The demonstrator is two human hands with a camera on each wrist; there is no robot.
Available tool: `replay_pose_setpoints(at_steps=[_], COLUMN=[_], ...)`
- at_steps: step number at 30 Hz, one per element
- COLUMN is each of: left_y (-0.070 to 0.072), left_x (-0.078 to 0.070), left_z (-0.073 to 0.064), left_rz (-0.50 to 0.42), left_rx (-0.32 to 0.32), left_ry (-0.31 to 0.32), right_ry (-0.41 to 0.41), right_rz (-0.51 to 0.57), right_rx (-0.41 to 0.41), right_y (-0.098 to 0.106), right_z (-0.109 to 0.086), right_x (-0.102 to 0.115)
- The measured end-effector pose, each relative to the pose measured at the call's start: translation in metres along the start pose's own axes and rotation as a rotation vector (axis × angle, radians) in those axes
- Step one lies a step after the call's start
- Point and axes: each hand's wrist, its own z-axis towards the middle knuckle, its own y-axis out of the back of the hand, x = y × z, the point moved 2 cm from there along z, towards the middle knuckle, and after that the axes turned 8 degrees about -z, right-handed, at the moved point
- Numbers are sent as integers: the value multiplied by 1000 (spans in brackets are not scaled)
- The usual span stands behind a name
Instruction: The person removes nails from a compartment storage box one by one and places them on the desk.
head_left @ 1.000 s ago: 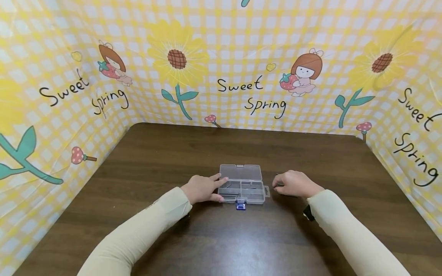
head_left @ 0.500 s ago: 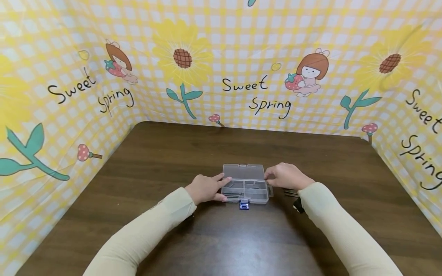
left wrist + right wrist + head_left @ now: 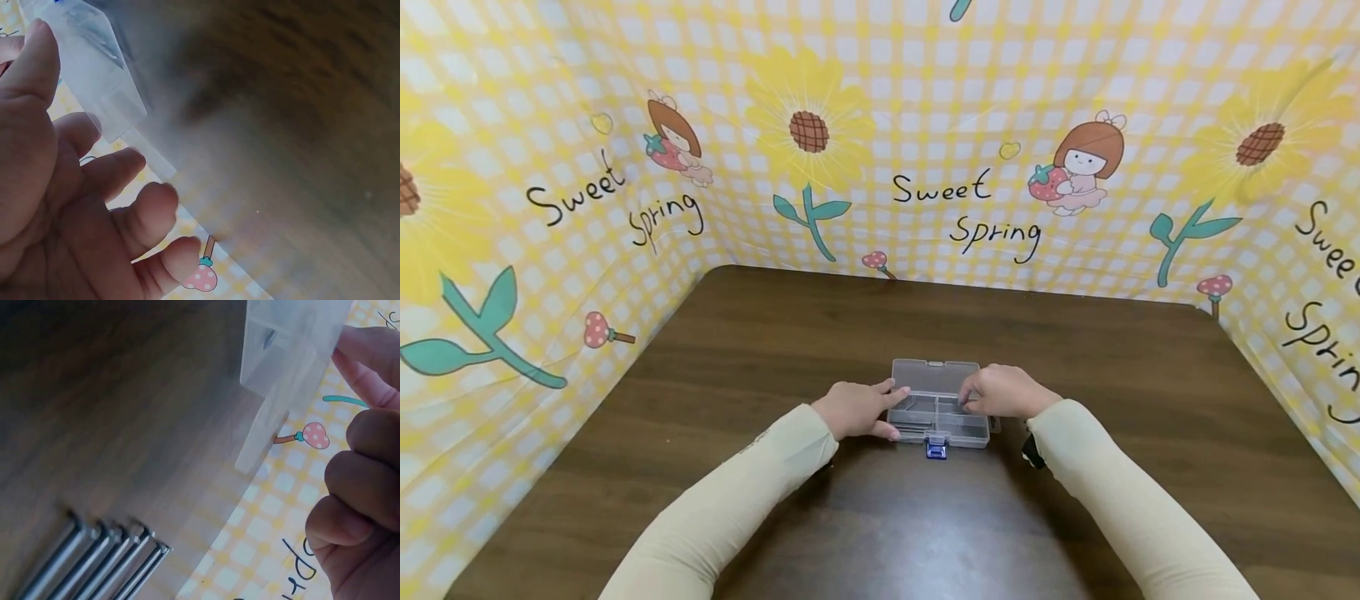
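A clear plastic compartment box [image 3: 964,441] stands on the table with its lid [image 3: 925,377] raised at the back and a blue latch [image 3: 936,448] at the front. Slim metal pieces [image 3: 917,426] lie in its front left compartment. My left hand [image 3: 853,408] rests against the box's left side, fingers spread, thumb at the front corner. Over the back right compartment, my right hand [image 3: 1009,392] dips its thumb and forefinger inside, the other fingers curled. Whether something is between those fingertips is hidden. In the right wrist view, several metal nails [image 3: 94,559] lie side by side.
A dark wooden table [image 3: 820,325] carries the box. Yellow checked cloth [image 3: 940,108] with flower prints walls off the back and both sides. A hanging tab [image 3: 995,424] sticks out from the box's right end.
My right hand has moved left from the nails beside the box, past its right edge, to the back right compartment. My left hand stays at the box's left side.
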Motion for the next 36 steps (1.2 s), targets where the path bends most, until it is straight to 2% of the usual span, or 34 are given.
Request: replay_pose_setpoints(at_steps=[9, 18, 30, 36], left_y=[2, 0, -2, -4], left_x=[-1, 0, 2, 2], left_z=[0, 0, 0, 0], left_rz=[-65, -92, -75, -54], left_rx=[4, -7, -11, -22], left_ry=[7, 4, 29, 21], right_ry=[68, 50, 74, 59], right_rz=[-107, -145, -195, -208], right_rx=[-26, 27, 44, 41], right_y=[-4, -9, -10, -11], right_z=[4, 10, 15, 15], right_x=[4, 7, 13, 14])
